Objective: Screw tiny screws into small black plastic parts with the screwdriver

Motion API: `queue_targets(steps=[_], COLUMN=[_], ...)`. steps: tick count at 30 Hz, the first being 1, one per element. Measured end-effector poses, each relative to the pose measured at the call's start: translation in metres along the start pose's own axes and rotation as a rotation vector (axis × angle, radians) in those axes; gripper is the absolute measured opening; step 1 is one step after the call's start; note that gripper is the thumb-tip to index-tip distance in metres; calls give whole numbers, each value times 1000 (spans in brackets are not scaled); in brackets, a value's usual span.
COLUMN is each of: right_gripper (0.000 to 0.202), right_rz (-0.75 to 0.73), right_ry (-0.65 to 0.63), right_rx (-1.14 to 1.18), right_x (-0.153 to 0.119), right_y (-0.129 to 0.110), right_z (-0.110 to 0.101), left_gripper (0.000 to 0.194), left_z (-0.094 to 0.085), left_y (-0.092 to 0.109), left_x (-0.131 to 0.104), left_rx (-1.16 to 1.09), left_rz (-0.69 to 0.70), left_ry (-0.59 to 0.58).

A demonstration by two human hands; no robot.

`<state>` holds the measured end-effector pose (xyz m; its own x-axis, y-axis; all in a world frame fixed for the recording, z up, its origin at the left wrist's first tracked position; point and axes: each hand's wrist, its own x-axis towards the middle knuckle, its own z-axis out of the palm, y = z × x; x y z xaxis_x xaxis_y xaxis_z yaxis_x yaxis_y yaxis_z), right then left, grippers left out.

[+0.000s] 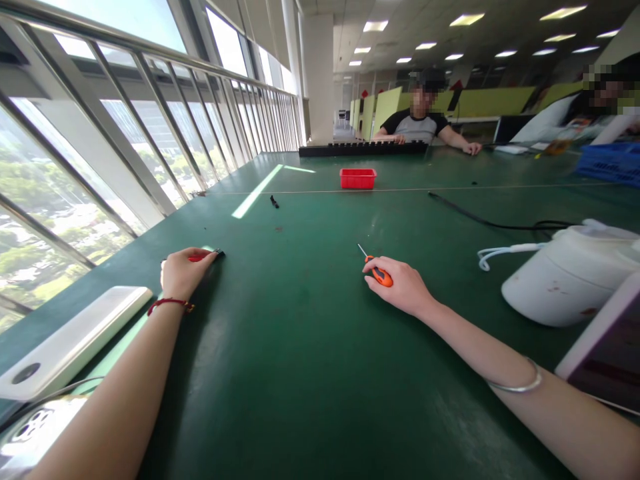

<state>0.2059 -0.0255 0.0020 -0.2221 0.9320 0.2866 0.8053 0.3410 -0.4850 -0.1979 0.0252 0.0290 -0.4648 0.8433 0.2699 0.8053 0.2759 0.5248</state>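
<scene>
My left hand [181, 272] rests low over the left part of the green table [300, 320], fingers pinched together. Between the fingers shows a small red and black piece [220, 253]; most of it is hidden, so its kind does not show. On the right, my right hand [403, 287] is closed around the orange and dark handle of a screwdriver [383, 277]. Its thin metal shaft points away from me and slightly left, close to the tabletop.
A red bin [358, 179] and a small black piece [275, 201] lie farther back. A white power bank-like block [75, 340] and a phone [37, 433] are at left. To the right sit a white rounded container [565, 280], a black cable [480, 219] and a blue basket [607, 163]. Two people sit beyond.
</scene>
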Motion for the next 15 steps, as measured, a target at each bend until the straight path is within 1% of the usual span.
queue_targets(steps=[5,10,15], right_gripper=[16,16,16], right_rz=[14,-6,-14], right_ry=[-17,-3,2], right_rx=[-1,-12,-13], right_x=[0,0,0], right_y=[-1,0,0], right_z=[-1,-1,-1], left_gripper=[32,33,37], left_z=[0,-1,-1], left_y=[0,-2,-5], left_x=[-1,0,3], left_rx=[8,32,50], left_rz=[-10,-20,12], left_ry=[-15,-26,-44])
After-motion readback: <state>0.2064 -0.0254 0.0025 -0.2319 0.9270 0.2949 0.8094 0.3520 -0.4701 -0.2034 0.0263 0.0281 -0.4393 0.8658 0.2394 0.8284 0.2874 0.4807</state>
